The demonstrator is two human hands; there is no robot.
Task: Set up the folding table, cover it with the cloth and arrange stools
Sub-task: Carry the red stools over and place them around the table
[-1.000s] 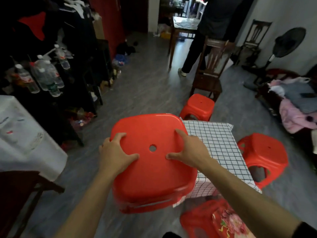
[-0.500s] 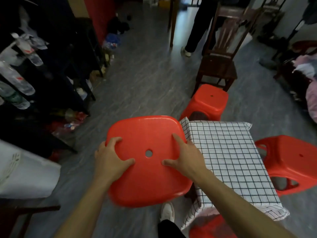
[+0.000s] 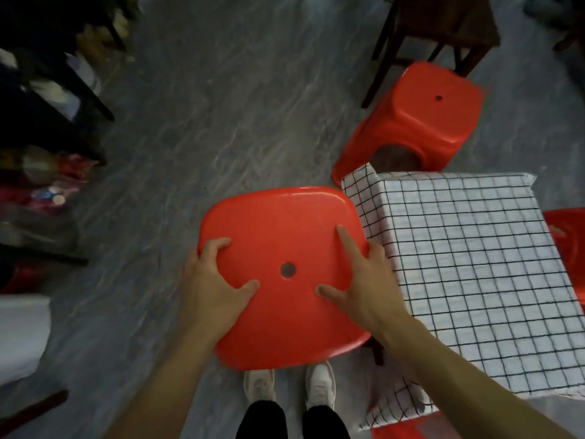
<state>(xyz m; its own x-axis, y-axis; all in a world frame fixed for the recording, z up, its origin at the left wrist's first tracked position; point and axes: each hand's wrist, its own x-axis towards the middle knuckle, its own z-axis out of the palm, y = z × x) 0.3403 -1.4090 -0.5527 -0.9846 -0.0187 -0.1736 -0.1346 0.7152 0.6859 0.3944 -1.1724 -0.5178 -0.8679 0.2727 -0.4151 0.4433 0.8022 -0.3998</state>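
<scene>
Both hands hold one red plastic stool by its seat. The left hand grips the left edge, with its fingers curled over the rim and its thumb flat on top. The right hand grips the right edge, with one finger and the thumb spread on the seat near the small round hole. Just to the right of the hands is the table, covered with a white checked cloth; the held stool's right edge is right up against the cloth's corner. Past the hands, a second red stool stands on the grey floor. Another red stool peeks out beyond the table. Below the held stool are two white shoes.
</scene>
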